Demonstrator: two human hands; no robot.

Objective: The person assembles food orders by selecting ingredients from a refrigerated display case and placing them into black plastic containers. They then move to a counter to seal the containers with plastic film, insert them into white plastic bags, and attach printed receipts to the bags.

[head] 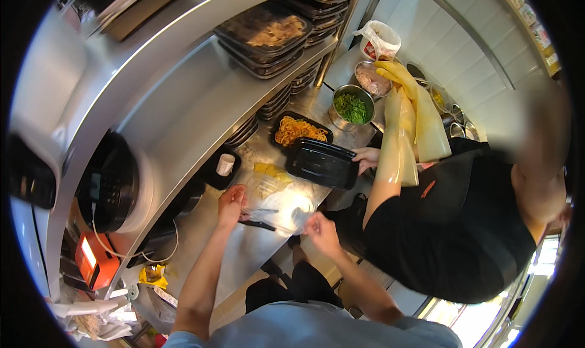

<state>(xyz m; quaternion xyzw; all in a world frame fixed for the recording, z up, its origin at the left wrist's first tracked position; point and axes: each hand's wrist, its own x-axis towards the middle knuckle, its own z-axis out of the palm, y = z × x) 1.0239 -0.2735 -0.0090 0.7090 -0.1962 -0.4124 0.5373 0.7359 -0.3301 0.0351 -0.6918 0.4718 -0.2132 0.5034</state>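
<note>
My left hand [232, 205] and my right hand [322, 234] are above the front of a steel counter [208, 243]. Thin clear plastic film [285, 214] stretches between them, pinched in the fingers of both; glare hides its exact shape. Under it lies a dark, long object [258, 225], too blurred to name. A yellow and clear plastic packet [270, 176] rests just beyond my hands. To the left, a black tray [220, 180] holds a white paper roll [225, 165]. Farther back, noodles [299, 131] fill a black container, beside a black plastic container [322, 163] gripped by another person's bare hand [366, 160].
At my right a co-worker in black [448, 220] reaches over the counter in long yellow gloves [427, 119]. Beyond stand a pot of chopped greens [353, 105] and a bowl of meat [372, 79]. A steel shelf [183, 115] with stacked lidded containers [265, 33] overhangs the left.
</note>
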